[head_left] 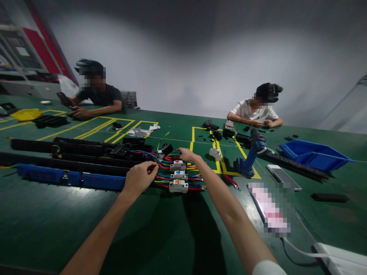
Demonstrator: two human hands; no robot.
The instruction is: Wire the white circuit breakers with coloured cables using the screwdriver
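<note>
My left hand [141, 176] is closed, its thumb and fingertips pinched together beside the coloured wires [163, 166]. Beyond it, my right hand [187, 154] reaches over the far side of the same bundle, fingers drawn together. What lies between the fingertips of either hand is too small to make out. Three white circuit breakers, the nearest one [178, 186] with an orange switch, lie in a row with wires at both ends. A small black block [166, 149] is near my right fingertips. Long black strips [94, 162] and a blue strip [100, 181] extend left from the wires.
A blue cordless drill [250, 156] stands to the right, before a blue bin [315, 154]. Another breaker [215, 153] lies beyond my right arm. Phones [269, 210] and a white power strip [341, 259] lie at right. Two people [99, 89] sit across the table.
</note>
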